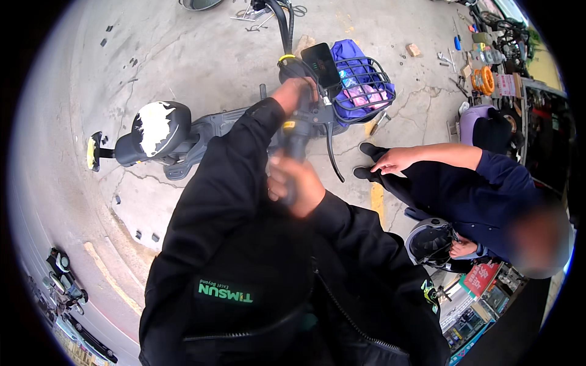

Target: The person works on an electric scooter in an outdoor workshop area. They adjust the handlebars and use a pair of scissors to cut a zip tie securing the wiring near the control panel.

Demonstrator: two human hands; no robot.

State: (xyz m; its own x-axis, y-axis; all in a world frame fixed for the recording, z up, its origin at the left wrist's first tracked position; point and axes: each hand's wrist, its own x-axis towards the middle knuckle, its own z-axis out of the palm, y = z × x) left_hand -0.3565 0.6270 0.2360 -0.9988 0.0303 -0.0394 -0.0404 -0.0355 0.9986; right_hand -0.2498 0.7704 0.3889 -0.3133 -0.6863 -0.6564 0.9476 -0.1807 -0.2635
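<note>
A dark scooter point(207, 128) stands crosswise before me, with a black phone or screen point(319, 64) at its handlebar and cracked white covering on its seat point(152, 126). My left hand point(295, 93) is curled at the handlebar, just below the yellow-banded part. Nearer my body, my right hand point(295, 186) is wrapped round a blurred dark cylindrical grip point(293, 137) with a yellow marking; whether it belongs to the handlebar is unclear. A wire basket point(371, 76) at the scooter's front holds a purple bag and pink item.
A person point(488, 189) in dark clothes stands at my right, one hand extended, the other at a grey helmet point(427, 244). Tools point(381, 125) and a wood block point(412, 50) lie on the ground. Cluttered goods point(491, 73) line the right; parked vehicles point(64, 274) are at lower left.
</note>
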